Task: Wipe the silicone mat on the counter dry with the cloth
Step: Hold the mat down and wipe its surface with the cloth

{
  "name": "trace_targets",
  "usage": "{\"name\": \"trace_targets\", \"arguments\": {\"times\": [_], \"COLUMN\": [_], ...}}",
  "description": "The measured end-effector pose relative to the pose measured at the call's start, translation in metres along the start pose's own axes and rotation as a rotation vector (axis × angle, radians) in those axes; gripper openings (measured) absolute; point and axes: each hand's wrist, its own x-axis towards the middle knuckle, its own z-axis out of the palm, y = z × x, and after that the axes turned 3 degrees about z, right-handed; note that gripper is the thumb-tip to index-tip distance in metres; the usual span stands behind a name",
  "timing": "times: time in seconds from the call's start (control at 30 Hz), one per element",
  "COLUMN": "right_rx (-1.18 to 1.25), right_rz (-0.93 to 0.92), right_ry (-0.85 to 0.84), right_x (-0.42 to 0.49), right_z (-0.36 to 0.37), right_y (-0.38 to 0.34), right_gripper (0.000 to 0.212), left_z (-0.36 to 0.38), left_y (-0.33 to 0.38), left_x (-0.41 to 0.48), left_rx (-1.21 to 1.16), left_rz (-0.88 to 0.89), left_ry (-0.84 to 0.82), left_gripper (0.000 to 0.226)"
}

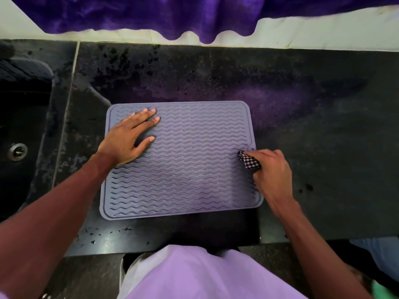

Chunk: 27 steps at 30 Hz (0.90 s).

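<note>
- Beading on the near strip of the dark, speckled stone counter (323, 126), water droplets (101, 233) lie just in front of the mat.
- The silicone mat (190, 160) lies flat directly ahead, its long axis running left to right. It is grey-lilac, with rounded corners and wavy ridges inside a raised rim.
- The right hand (272, 175), the nearer one, curls round a bunched black-and-white checked cloth (249, 161) touching the mat's right edge. Almost all the mat lies to its left, so the next stroke probably runs leftward along the ridges.
- The left hand (127, 139), well apart from the right, rests with straight fingers on the far-left part, likely pinning the mat.
- Farther off are wet blotches on the counter, a sink (19, 126) at left, and purple fabric (172, 14) hanging at the far side.
</note>
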Motion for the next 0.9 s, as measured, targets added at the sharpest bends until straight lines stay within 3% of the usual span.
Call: {"name": "trace_targets", "arguments": {"times": [0.47, 0.63, 0.73, 0.8, 0.9], "right_rx": [0.034, 0.489, 0.818, 0.838, 0.655], "right_rz": [0.198, 0.343, 0.467, 0.387, 0.13], "right_ry": [-0.203, -0.467, -0.49, -0.425, -0.315], "right_x": [-0.106, -0.106, -0.094, -0.077, -0.048], "right_z": [-0.021, -0.02, -0.02, -0.019, -0.012], "right_y": [0.007, 0.0, -0.025, -0.046, -0.083], "right_gripper": [0.067, 0.041, 0.026, 0.02, 0.017], "left_z": [0.0, 0.001, 0.002, 0.002, 0.002], "left_y": [0.002, 0.0, 0.001, 0.001, 0.0], "left_x": [0.0, -0.002, -0.002, -0.002, -0.002], "left_rx": [0.003, 0.006, 0.004, 0.0, -0.014], "left_rz": [-0.008, -0.008, -0.007, -0.009, -0.014], "left_ry": [0.028, 0.017, 0.033, 0.044, 0.044], "left_gripper": [0.059, 0.058, 0.057, 0.056, 0.055]}}
